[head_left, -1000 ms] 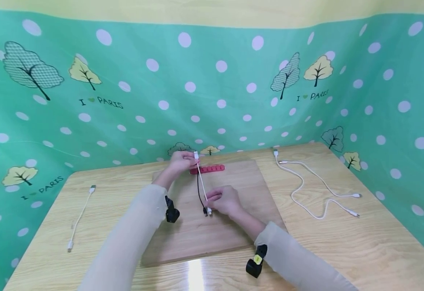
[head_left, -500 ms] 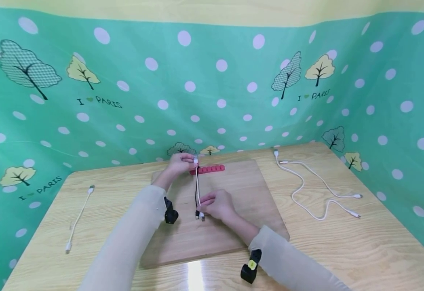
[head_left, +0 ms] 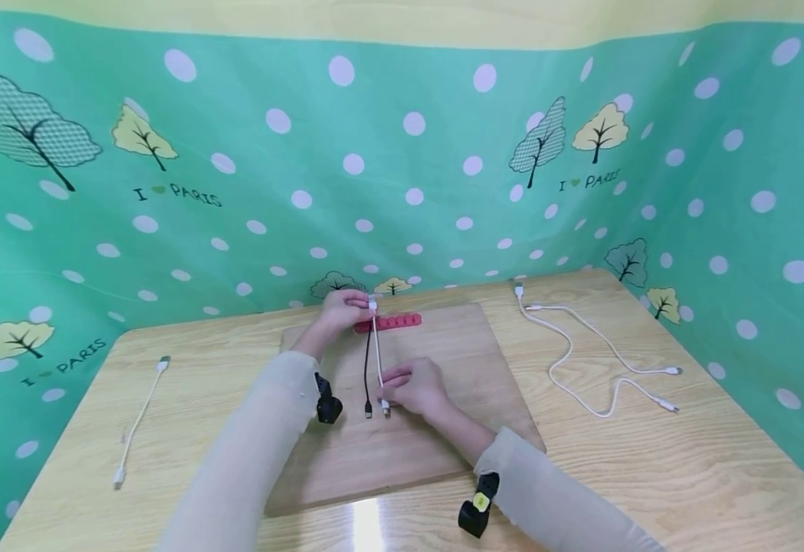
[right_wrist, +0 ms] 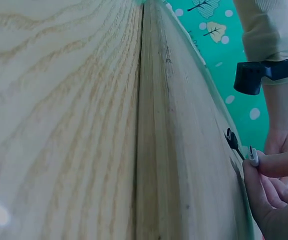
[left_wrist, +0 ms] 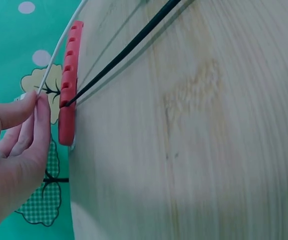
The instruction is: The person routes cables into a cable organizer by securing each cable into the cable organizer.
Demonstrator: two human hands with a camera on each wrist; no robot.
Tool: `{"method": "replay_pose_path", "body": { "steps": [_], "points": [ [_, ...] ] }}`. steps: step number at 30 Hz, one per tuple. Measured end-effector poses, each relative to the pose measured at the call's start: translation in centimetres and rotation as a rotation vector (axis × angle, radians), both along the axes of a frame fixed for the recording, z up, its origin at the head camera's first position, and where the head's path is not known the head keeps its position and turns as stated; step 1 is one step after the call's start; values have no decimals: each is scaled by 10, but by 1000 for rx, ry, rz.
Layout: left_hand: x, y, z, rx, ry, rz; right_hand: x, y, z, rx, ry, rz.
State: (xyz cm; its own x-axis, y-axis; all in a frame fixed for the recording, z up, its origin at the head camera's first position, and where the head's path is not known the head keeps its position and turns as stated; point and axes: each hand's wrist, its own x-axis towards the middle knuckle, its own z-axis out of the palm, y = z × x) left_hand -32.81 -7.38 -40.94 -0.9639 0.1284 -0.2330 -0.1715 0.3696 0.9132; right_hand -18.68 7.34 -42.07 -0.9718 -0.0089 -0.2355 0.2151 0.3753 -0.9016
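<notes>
A white USB charging cable (head_left: 378, 349) runs between my two hands over the wooden board. At its far end, my left hand (head_left: 341, 310) pinches it by the USB plug (head_left: 372, 303), beside the red cable holder (left_wrist: 69, 75). My right hand (head_left: 415, 387) pinches the near end, just behind its small white plug (right_wrist: 254, 157). A black cable (left_wrist: 128, 47) sits in a slot near the left end of the red holder. Its other plug (head_left: 369, 410) lies left of the white one. In the left wrist view, the white cable passes above the holder's slots.
The wooden board (head_left: 443, 445) lies on a wood-grain table (head_left: 650, 475). One short white cable (head_left: 141, 418) lies at the left, and white cables (head_left: 567, 356) lie curved at the right. A green dotted curtain (head_left: 250, 138) stands behind the table.
My right hand has shifted slightly left and nearer with its end of the white cable, which now hangs straighter. The black cable's free end has moved left. My left hand keeps its pinch.
</notes>
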Motion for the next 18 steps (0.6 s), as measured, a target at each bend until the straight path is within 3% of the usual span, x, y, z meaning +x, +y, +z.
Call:
{"method": "replay_pose_path", "body": {
  "steps": [7, 14, 18],
  "points": [
    [0, 5, -1, 5, 22, 50, -2, 5, -4, -3, 1, -31],
    [-4, 10, -5, -143, 153, 30, -6, 6, -4, 46, 13, -37],
    [-6, 12, -7, -160, 177, 55, -8, 5, -2, 60, 19, -31]
  ]
}}
